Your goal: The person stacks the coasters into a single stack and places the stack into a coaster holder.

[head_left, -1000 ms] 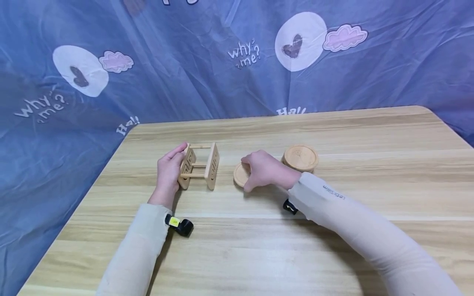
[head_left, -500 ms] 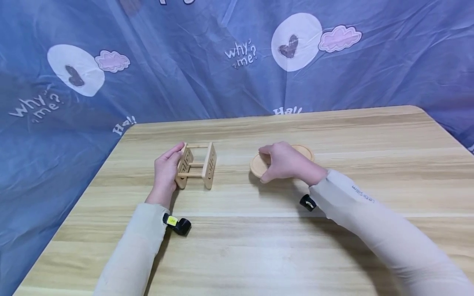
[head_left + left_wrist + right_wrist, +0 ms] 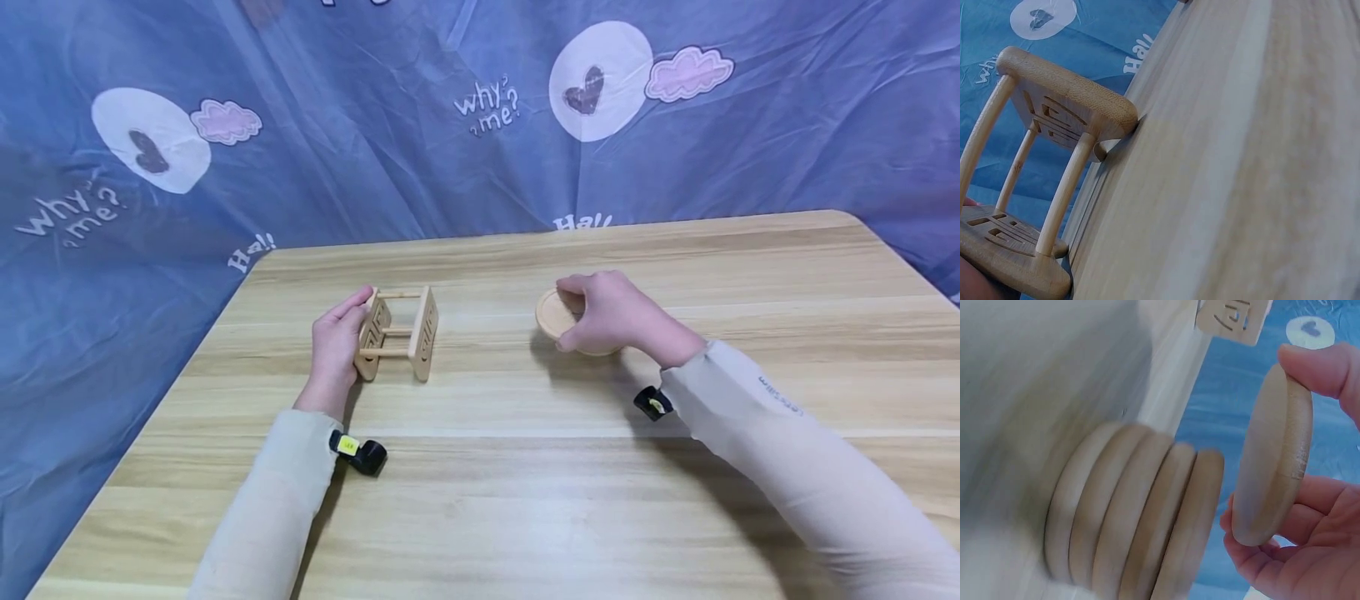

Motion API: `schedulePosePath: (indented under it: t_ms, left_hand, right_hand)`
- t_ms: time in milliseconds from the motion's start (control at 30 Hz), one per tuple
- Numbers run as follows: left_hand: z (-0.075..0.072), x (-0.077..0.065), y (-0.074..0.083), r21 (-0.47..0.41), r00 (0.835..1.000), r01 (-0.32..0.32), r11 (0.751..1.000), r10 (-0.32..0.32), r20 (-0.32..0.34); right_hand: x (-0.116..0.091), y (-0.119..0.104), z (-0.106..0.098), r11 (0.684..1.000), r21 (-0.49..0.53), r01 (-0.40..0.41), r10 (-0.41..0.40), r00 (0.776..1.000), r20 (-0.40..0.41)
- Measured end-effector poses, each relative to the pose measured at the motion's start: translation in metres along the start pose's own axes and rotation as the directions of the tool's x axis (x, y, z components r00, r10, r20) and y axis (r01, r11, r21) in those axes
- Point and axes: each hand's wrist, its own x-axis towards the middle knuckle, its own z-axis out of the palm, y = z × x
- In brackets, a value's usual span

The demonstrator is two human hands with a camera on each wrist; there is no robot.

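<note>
My left hand (image 3: 335,346) grips the near side panel of a small wooden coaster rack (image 3: 425,335), whose two cut-out panels are joined by thin round rods. In the left wrist view the rack (image 3: 1072,187) stands on the tabletop, its slots unfilled. Between thumb and fingers, my right hand (image 3: 613,315) pinches a round wooden coaster (image 3: 555,315) by its edge. The right wrist view has this coaster (image 3: 1272,456) apart from and just over a stack of several like coasters (image 3: 1129,506). From the head, the hand and held coaster hide most of that stack.
A wood-grain table (image 3: 480,500) lies under everything. Behind it hangs a blue printed cloth (image 3: 375,125). Each sleeve carries a small black wrist camera, one on the left (image 3: 367,457) and one on the right (image 3: 652,402).
My right hand has lifted the coaster off the table and carried it rightward and back, over the stack. My left hand and the rack have stayed in place.
</note>
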Motion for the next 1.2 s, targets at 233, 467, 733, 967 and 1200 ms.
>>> schedulePosePath:
  t_ms: [233,467,733,967,1200]
  left_hand:
    - [0.000,0.000,0.000,-0.004,1.000,-0.001,1.000,0.001,-0.008]
    - [0.000,0.001,0.000,0.002,1.000,0.001,1.000,-0.001,-0.011]
    - [0.000,0.000,0.001,0.006,1.000,0.013,1.000,-0.013,-0.010]
    - [0.001,0.000,0.002,-0.003,1.000,0.022,1.000,-0.022,-0.009]
    - [0.001,-0.001,0.002,-0.004,1.000,0.021,1.000,-0.021,-0.005]
  right_hand:
    - [-0.008,0.016,-0.011,0.999,0.021,-0.043,0.043,0.999,-0.007]
    - [-0.011,0.029,-0.016,0.997,0.036,-0.064,0.063,0.998,0.006]
    - [-0.009,0.035,-0.016,0.997,0.036,-0.065,0.065,0.998,0.014]
    - [-0.008,0.037,-0.016,0.996,0.047,-0.077,0.076,0.997,0.028]
    - [-0.006,0.037,-0.015,0.995,0.051,-0.090,0.088,0.995,0.042]
